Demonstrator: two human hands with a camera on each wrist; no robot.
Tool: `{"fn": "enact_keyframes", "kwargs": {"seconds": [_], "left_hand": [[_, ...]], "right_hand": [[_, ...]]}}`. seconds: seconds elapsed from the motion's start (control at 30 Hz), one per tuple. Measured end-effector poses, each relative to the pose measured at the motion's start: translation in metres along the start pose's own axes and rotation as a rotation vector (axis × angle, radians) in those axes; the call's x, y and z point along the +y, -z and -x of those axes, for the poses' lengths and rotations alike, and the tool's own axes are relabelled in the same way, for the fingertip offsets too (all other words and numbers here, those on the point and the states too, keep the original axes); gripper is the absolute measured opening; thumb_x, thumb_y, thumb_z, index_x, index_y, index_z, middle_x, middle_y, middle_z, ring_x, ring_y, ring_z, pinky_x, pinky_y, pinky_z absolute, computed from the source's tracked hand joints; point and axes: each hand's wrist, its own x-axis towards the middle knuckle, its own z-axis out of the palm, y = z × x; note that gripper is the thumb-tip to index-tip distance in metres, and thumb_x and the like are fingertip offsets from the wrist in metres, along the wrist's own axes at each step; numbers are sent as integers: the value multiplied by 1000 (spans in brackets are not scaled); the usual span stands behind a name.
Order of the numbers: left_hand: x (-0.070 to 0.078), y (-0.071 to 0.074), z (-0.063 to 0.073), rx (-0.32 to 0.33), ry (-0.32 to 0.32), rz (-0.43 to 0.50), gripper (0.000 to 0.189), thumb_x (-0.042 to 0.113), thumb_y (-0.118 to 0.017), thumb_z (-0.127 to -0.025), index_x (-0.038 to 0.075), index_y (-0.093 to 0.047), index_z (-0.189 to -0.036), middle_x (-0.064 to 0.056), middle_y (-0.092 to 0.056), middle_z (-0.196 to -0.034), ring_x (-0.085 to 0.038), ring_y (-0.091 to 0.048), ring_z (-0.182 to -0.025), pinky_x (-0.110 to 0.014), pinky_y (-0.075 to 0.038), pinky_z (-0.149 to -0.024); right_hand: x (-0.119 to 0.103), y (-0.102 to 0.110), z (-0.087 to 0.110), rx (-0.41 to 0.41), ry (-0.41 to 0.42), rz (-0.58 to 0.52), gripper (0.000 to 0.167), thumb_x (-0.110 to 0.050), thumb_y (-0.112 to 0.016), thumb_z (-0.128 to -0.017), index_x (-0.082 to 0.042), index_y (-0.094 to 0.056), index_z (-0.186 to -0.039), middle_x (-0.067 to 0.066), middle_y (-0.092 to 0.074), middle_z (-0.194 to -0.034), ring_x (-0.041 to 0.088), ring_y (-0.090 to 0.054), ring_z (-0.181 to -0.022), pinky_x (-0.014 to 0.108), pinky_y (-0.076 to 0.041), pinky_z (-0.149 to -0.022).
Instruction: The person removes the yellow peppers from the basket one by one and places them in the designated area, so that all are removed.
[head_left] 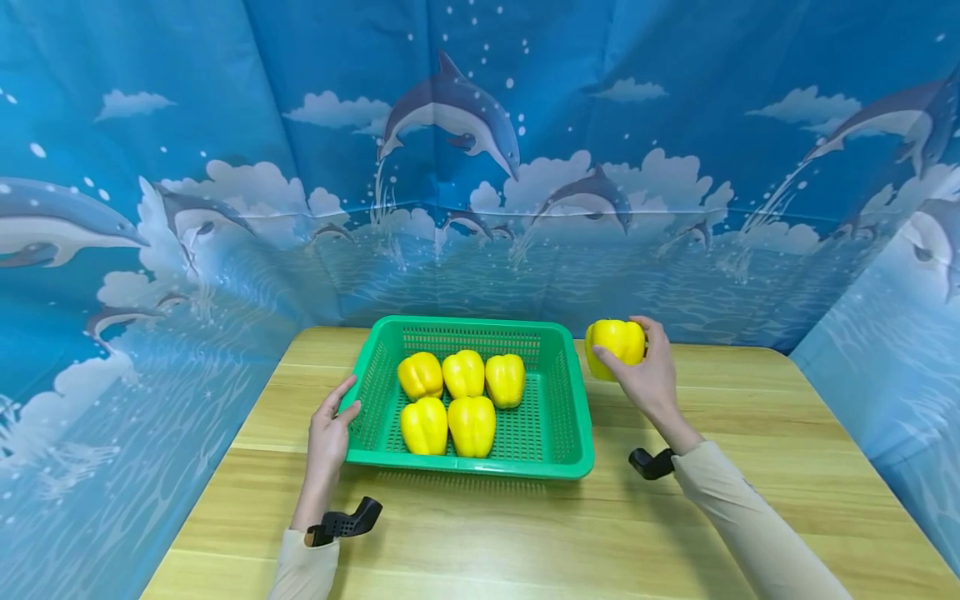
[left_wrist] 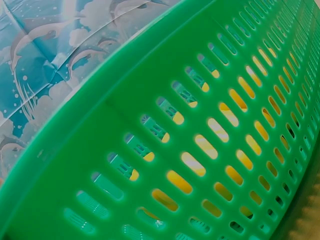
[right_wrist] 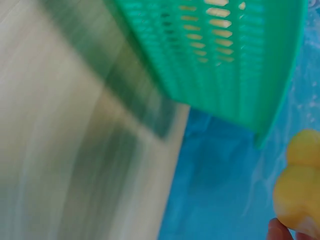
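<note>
Blue backdrop (head_left: 675, 42), printed with leaping dolphins (head_left: 457, 104), white clouds (head_left: 258, 187) and rippled water (head_left: 442, 292), hung behind and along both sides of the wood-grained surface (head_left: 510, 542); creasing was noted.

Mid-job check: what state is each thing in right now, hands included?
Green basket: upright, open-topped, partly filled.
Five yellow peppers: inside the basket, three behind two.
Sixth yellow pepper: held outside the basket, to its right.
Right hand: grips the sixth yellow pepper.
Left hand: touches the basket's left rim.
Dolphin backdrop: hung up, creased.
Wrist cameras: both worn.
</note>
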Motion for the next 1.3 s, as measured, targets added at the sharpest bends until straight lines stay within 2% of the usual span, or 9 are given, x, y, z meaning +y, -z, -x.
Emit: {"fn": "enact_keyframes", "kwargs": {"seconds": [0.27, 0.47, 0.6, 0.7, 0.93, 1.3], "left_hand": [[-1, 0, 0, 1, -7, 13, 43, 11, -46, -100, 11, -43, -144, -12, -29, -151, -29, -15, -141, -52, -15, -109], [-1, -1, 0, 0, -6, 10, 43, 12, -46, -101, 11, -43, -144, -11, -29, -151, -29, -15, -141, -52, -15, -109], [-1, -1, -1, -2, -2, 12, 43, 12, -46, -101, 12, -43, -144, -10, -29, -151, -29, -15, -141, -51, -15, -109], [-1, -1, -1, -4, 2, 17, 43, 11, -46, -101, 11, -43, -144, -9, -30, -151, -28, -15, -141, -51, -16, -109], [-2, -1, -1, -6, -5, 14, 43, 11, -46, -101, 11, -43, -144, -9, -30, -151, -29, -15, -141, -51, -15, -109], [-1, 0, 0, -3, -9, 15, 43, 11, -46, -101, 11, -43, -144, -9, -31, -151, -29, -15, -141, -51, -15, -109]], "right_hand": [[23, 0, 0, -53, -33, 55, 73, -35, -71, -84, 0, -36, -138, 23, -44, -122, 36, -45, -97, 43, -41, -69], [37, 0, 0, -88, -81, 87, 79, -37, -71, -83, 1, -32, -141, 26, -41, -128, 39, -44, -104, 47, -41, -75], [46, 0, -1, -131, -124, 102, 84, -39, -71, -84, 3, -28, -143, 28, -37, -130, 41, -43, -106, 51, -43, -78], [54, -1, 0, -165, -123, 114, 87, -39, -71, -84, 6, -26, -143, 31, -35, -131, 42, -42, -106, 52, -43, -79], [62, -6, 3, -208, -112, 141, 86, -38, -69, -86, 9, -25, -143, 34, -33, -133, 44, -41, -108, 55, -42, -80], [72, -11, 2, -264, -180, 145, 90, -45, -64, -88, 8, -19, -145, 38, -29, -135, 47, -39, -113, 59, -39, -86]]}}
